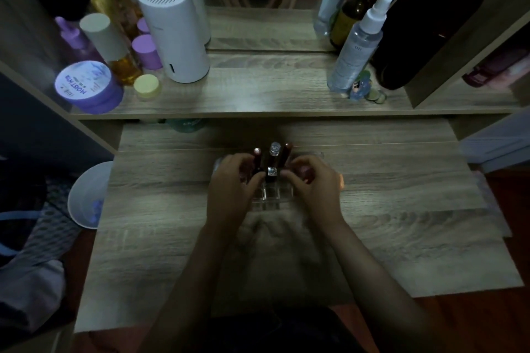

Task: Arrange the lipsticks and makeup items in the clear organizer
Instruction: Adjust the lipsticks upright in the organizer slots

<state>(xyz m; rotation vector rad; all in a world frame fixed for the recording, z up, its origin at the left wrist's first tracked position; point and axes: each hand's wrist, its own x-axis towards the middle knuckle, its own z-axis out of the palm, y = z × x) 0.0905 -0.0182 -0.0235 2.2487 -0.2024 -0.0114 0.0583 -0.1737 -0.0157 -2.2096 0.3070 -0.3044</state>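
left hand curled by a dark tube, grip unclear | right hand fingers bent, hold unclear | organizer mid-desk, tubes upright | step: seating items | next: settle tube straight into slot

Your left hand and right hand reach forward side by side, fingers curled inward, forearms converging.

The table shows grey-brown wood grain. The jar is purple with a pale lid, the cylinder white, and the lipsticks dark red in the clear organizer.
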